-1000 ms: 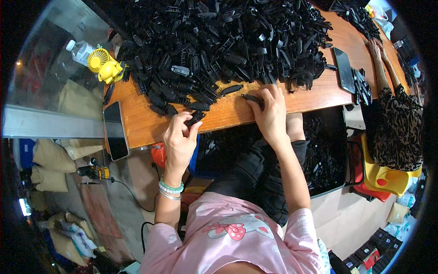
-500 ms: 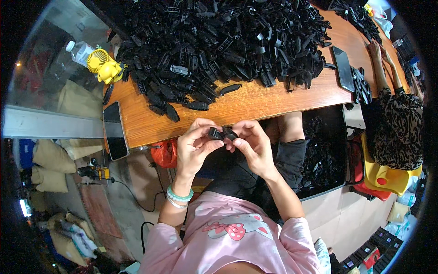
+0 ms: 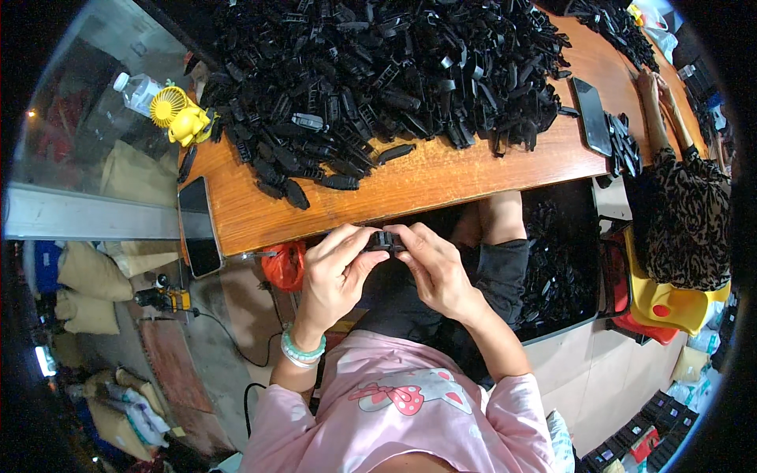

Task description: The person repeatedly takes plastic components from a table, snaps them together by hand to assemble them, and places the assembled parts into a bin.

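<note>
The left hand [image 3: 333, 274] and right hand [image 3: 436, 270] pinch a small black plastic piece [image 3: 385, 241] between their grips, long axis unclear.

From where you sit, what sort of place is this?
Probably a workshop or small factory: a big heap of small black parts covers much of the wooden table, and a co-worker's hands are beside another pile.

1. Left hand [image 3: 330, 276] and right hand [image 3: 440, 276] are well lit, pretty sharp too.
2. The black part [image 3: 385, 242] between them is so dark the detail's mush.
3. Beyond the grip, the black pile [image 3: 355, 87] is mostly crushed shadow with tiny glints; the tabletop [image 3: 481, 169] has a soft sheen.
4. Far out from the grip: bent edges, bluish fringing, grainy black corners.
</note>
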`<action>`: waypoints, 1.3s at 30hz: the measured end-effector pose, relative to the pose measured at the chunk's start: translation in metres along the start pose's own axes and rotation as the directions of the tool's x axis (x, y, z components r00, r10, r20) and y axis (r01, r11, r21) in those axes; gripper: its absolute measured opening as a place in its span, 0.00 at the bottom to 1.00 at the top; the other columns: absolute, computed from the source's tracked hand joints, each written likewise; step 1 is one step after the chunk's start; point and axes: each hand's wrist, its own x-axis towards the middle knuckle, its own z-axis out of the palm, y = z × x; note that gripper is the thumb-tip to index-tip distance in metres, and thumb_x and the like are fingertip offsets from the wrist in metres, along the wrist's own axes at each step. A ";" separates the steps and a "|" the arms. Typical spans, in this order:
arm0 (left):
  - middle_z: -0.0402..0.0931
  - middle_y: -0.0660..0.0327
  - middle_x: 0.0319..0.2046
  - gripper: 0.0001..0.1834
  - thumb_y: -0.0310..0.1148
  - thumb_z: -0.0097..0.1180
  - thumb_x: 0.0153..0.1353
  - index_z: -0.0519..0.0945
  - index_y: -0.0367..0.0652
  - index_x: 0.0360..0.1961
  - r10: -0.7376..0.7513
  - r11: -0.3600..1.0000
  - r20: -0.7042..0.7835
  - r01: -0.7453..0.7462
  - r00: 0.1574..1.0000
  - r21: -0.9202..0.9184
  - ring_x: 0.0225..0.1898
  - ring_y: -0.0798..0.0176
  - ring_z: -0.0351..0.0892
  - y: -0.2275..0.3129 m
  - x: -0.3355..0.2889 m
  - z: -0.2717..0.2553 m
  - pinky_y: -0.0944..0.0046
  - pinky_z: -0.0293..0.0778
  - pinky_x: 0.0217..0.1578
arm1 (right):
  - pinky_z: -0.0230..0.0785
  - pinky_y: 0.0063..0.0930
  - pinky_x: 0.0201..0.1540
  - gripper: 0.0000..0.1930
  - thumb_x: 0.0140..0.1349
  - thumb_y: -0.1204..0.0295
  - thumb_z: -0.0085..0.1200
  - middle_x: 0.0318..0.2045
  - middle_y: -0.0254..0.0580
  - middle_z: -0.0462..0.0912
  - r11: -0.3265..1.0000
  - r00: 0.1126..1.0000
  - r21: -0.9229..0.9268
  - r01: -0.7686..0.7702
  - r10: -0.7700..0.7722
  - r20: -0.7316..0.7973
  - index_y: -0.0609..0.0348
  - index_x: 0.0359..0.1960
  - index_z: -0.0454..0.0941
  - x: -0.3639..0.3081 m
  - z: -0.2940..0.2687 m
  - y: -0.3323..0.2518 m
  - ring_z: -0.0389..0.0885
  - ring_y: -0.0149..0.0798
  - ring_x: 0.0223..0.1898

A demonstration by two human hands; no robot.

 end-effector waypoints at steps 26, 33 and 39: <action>0.78 0.56 0.33 0.13 0.26 0.59 0.57 0.80 0.32 0.43 -0.063 0.970 -0.003 0.061 0.998 -0.234 0.29 0.68 0.79 -0.042 -0.002 0.007 0.72 0.74 0.29 | 0.67 0.23 0.33 0.12 0.47 0.78 0.65 0.29 0.41 0.75 0.880 0.897 0.184 -0.438 0.413 0.157 0.67 0.33 0.78 0.008 -0.008 0.014 0.74 0.32 0.29; 0.69 0.49 0.12 0.25 0.44 0.58 0.58 0.74 0.35 0.12 -0.087 0.760 -0.325 0.274 0.942 0.589 0.15 0.47 0.70 -0.057 0.039 0.005 0.55 0.62 0.18 | 0.70 0.35 0.29 0.15 0.54 0.74 0.58 0.30 0.48 0.76 0.908 0.977 -0.368 -0.199 0.153 -0.151 0.60 0.45 0.76 0.053 -0.004 0.028 0.77 0.47 0.26; 0.72 0.52 0.12 0.21 0.44 0.62 0.55 0.77 0.38 0.14 -0.259 0.816 -0.385 0.414 0.886 0.404 0.14 0.49 0.73 -0.065 0.033 0.014 0.55 0.65 0.18 | 0.72 0.42 0.30 0.13 0.56 0.68 0.57 0.32 0.49 0.77 0.733 0.953 -0.609 -0.304 0.246 -0.179 0.59 0.41 0.73 0.071 0.004 0.030 0.79 0.54 0.30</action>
